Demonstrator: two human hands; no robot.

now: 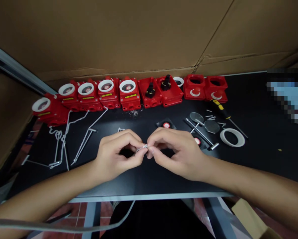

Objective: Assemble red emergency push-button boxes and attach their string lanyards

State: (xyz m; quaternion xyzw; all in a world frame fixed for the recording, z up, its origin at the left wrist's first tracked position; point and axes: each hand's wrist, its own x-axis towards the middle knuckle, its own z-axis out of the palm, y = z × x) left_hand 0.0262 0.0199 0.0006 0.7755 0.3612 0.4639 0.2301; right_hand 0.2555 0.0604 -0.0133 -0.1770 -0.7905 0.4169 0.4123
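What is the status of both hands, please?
Left hand and right hand both pinch one small silvery piece. Held above the black table. Red boxes stand behind, apart.

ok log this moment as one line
left hand: pinching small silvery piece | right hand: pinching same piece | surface: black table | behind: row of red boxes | nearby: white ring

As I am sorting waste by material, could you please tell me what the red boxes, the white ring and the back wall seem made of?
Red boxes: probably moulded plastic, evenly red, slightly glossy. White ring: matt plastic or rubber; cannot tell which. Back wall: brown cardboard, dull, creased, with a flap seam.
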